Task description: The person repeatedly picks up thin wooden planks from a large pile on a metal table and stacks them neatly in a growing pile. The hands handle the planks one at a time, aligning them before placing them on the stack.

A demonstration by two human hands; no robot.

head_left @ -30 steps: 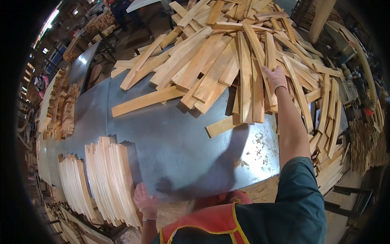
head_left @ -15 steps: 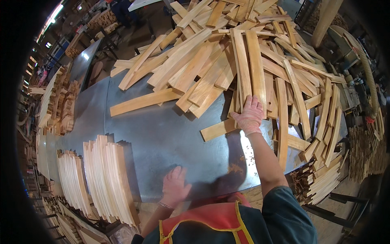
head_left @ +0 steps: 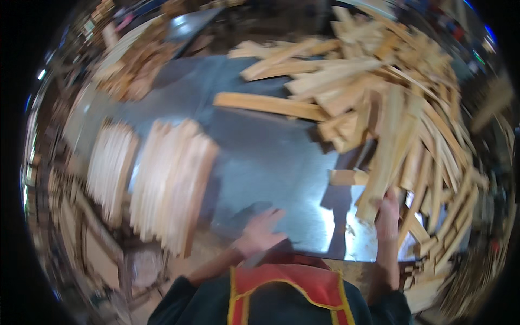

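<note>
My right hand, in a pinkish glove, grips the near end of a long wooden slat. A second slat lies close along its right side; motion blur hides whether my fingers hold that one too. The far ends of both reach back over the heaped slats. Over the near edge of the metal table, my left hand is open, its fingers apart and nothing in it. A short slat end shows beside the gripped slat.
Two neat rows of upright pale slats, a larger one and a smaller one, stand at the table's left. More stacked wood sits at the far left. One lone slat juts leftward from the heap.
My right hand has drawn back toward me, bringing the slat with it. My left hand stays open near the table edge. The view has swung left, and the picture is blurred.
</note>
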